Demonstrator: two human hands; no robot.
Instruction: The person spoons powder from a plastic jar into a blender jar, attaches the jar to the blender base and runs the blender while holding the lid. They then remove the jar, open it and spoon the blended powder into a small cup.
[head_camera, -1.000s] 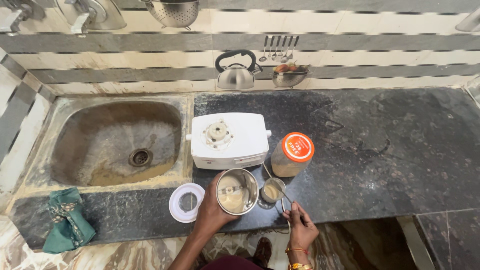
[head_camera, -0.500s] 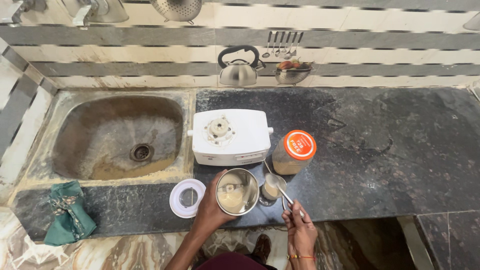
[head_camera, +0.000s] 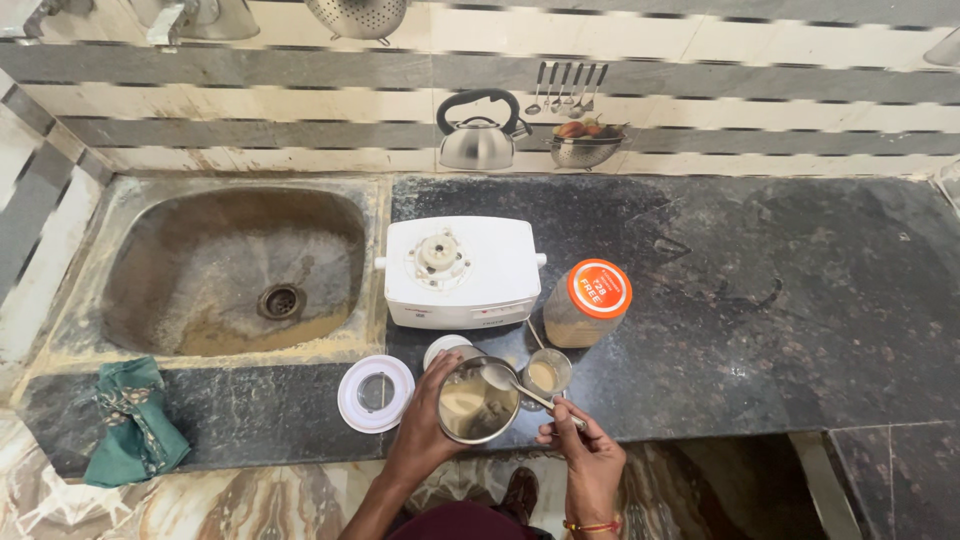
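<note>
The left hand (head_camera: 425, 425) has its fingers wrapped on the side wall of a round steel grinder jar (head_camera: 476, 402), which is tilted a little toward the person and holds pale ground paste inside. The right hand (head_camera: 585, 455) pinches the handle of a long steel spoon (head_camera: 520, 388) between thumb and fingers. The spoon bowl lies over the open mouth of the jar, beyond the right fingertips and to their left. Its long axis runs diagonal, the handle low at the right fingers and the bowl pointing up-left. I judge the step is scooping paste out of the jar. A small glass (head_camera: 545, 374) with pale paste stands just beyond the right fingers, so the coming move needs a level spoon and a steady jar
</note>
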